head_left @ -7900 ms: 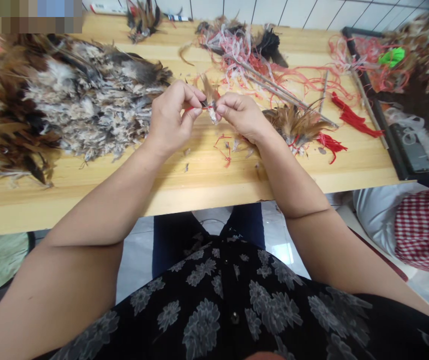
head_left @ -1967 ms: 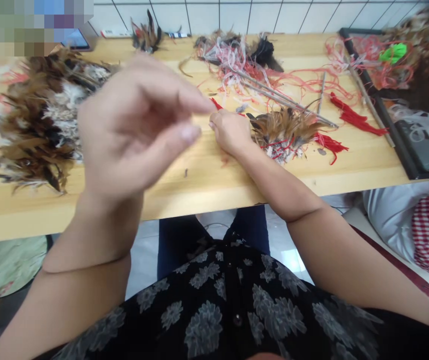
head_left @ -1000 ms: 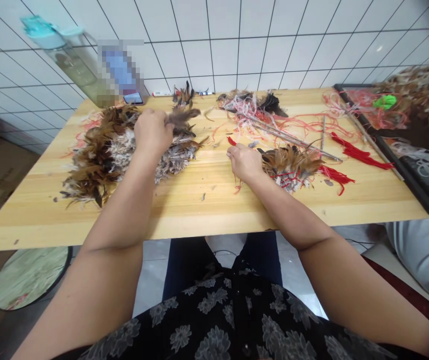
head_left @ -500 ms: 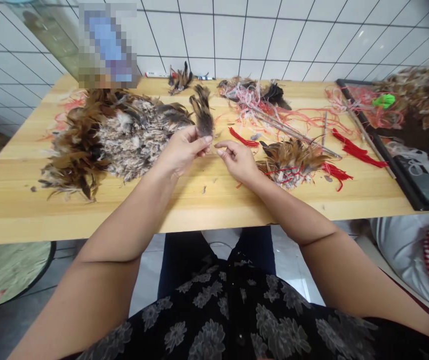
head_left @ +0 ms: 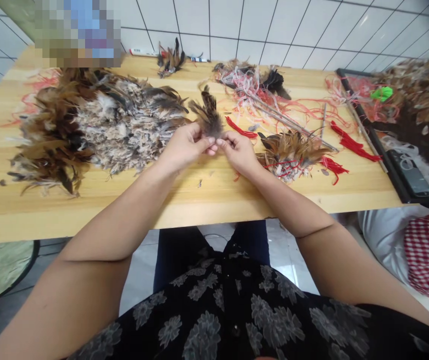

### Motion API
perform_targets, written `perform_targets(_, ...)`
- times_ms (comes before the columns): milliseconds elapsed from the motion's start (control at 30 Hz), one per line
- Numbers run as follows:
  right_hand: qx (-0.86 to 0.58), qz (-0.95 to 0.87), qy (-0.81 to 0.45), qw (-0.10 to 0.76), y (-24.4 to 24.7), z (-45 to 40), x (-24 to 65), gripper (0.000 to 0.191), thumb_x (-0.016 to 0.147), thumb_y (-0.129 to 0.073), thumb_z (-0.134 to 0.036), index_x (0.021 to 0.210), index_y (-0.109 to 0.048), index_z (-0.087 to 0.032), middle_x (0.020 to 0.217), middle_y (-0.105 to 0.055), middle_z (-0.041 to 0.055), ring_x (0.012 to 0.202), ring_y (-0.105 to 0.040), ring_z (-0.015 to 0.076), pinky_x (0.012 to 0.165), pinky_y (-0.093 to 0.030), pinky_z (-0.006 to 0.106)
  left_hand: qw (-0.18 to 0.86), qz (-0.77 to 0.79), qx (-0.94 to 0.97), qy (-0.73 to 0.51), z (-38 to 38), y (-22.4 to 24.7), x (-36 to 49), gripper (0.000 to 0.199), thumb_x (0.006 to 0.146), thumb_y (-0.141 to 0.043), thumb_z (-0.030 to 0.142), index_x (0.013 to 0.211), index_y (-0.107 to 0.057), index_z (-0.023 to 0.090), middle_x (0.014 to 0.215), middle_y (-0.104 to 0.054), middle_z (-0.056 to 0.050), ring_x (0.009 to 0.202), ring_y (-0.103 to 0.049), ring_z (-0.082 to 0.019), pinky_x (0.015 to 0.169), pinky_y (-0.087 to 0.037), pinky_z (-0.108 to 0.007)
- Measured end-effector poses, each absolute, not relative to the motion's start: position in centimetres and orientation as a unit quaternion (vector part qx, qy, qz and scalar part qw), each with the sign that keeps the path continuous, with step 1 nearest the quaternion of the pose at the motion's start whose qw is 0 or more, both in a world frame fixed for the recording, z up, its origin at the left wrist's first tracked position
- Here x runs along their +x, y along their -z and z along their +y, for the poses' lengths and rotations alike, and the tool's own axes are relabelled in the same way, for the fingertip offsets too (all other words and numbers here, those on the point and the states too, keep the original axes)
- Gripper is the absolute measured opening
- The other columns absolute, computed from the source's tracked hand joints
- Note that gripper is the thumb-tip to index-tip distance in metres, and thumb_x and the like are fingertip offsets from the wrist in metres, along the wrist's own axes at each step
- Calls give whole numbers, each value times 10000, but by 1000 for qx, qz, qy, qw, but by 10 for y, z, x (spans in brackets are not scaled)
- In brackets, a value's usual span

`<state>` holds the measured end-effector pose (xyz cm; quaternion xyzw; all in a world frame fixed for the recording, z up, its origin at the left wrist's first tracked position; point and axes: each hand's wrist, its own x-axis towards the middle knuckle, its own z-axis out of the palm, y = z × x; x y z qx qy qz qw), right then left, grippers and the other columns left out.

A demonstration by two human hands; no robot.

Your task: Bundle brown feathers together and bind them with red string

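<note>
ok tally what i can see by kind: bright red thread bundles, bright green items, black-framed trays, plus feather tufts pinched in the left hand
Bright red thread bundles: 3
Bright green item: 1
Black-framed tray: 1
Brown-and-black feather tuft pinched in the left hand: 1
Total: 6

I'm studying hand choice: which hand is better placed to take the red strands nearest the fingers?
Probably the right hand: the red strands lie just beyond it, while the left hand pinches the feather tuft.
</note>
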<state>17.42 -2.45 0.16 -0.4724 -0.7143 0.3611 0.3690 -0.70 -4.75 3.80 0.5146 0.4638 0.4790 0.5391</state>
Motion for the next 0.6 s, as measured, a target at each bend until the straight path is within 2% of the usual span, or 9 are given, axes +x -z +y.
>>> perform_targets(100,-470,-704,-367,386,-3,-23,174,264,1123,-733,-307,886,-680,-203,788,-592,-35,787,-522,149,798,-396,300,523,472,514,-490,-47,-38,-5,336,919,-799,-155,851,-696,158,752,-730,13,687,-778,-135,674,-640,-162)
perform_targets(200,-464,-687,-395,396,1,-21,173,287,1123,-753,-328,876,-659,-214,762,-571,-42,764,-495,145,769,-386,299,524,468,515,-491,-48,-39,-5,324,942,-762,-147,836,-705,154,750,-739,10,667,-761,-123,664,-632,-155)
perform_targets(267,-452,-670,-425,409,4,-20,172,360,1114,-790,-419,856,-633,-223,756,-564,-42,762,-487,142,757,-391,295,532,464,512,-489,-49,-40,-6,304,963,-765,-122,839,-719,152,759,-747,0,660,-751,-122,655,-621,-159)
perform_targets(367,-404,-629,-494,445,7,-20,172,579,1006,-863,-721,834,-590,-241,761,-548,-41,749,-471,134,728,-409,293,541,464,505,-487,-47,-38,-9,293,968,-806,-102,839,-739,153,754,-734,-11,666,-735,-133,639,-600,-179)
perform_targets(433,-372,-598,-542,459,7,-19,173,694,907,-861,-890,856,-584,-255,725,-493,-59,693,-421,127,662,-379,295,530,474,498,-497,-43,-36,-11,307,965,-774,-124,841,-759,157,746,-720,-6,657,-705,-133,623,-582,-187)
perform_targets(533,-374,-570,-578,448,5,-18,174,710,912,-821,-940,895,-579,-273,650,-382,-94,606,-333,122,578,-295,296,494,489,497,-519,-40,-33,-14,308,962,-752,-117,868,-803,171,800,-747,-8,661,-659,-132,606,-564,-196)
perform_targets(600,-392,-568,-572,444,3,-18,174,685,959,-788,-925,896,-568,-280,638,-358,-95,591,-327,124,567,-289,293,498,478,515,-508,-40,-33,-16,220,967,-849,-33,915,-833,179,880,-785,-22,688,-661,-141,611,-564,-208)
